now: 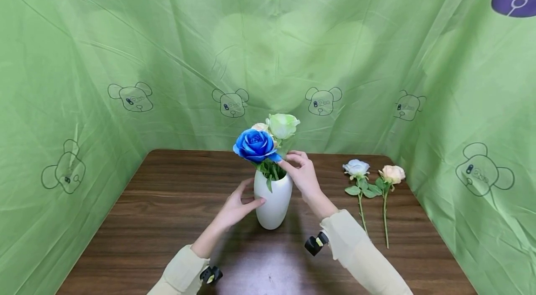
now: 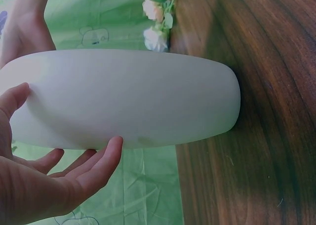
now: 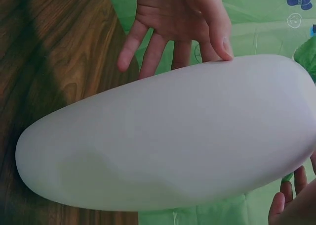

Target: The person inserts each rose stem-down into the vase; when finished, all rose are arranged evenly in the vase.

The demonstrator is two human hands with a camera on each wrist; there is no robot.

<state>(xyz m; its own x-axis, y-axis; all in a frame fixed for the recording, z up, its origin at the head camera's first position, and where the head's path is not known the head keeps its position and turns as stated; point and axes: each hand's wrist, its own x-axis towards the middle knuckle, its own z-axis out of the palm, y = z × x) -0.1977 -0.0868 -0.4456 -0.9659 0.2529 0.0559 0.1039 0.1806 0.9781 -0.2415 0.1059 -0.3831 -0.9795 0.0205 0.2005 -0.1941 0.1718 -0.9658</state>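
Note:
A white vase (image 1: 273, 203) stands upright on the wooden table, holding a blue rose (image 1: 255, 145), a pale green rose (image 1: 283, 125) and a partly hidden cream flower (image 1: 260, 126). My left hand (image 1: 237, 209) holds the vase's left side. In the left wrist view its thumb lies on the near face and its fingers along the far side. Beside the vase's rim, my right hand (image 1: 304, 176) has its thumb tip at the blue rose's lower right petals. Its other fingers bend behind the stems, and their hold is hidden. The right wrist view mostly shows the vase wall (image 3: 163, 141).
Right of the vase, a pale blue-white rose (image 1: 357, 168) and a peach rose (image 1: 392, 174) lie on the table (image 1: 167, 206), stems toward the front. Green printed cloth (image 1: 184, 67) walls the back and both sides.

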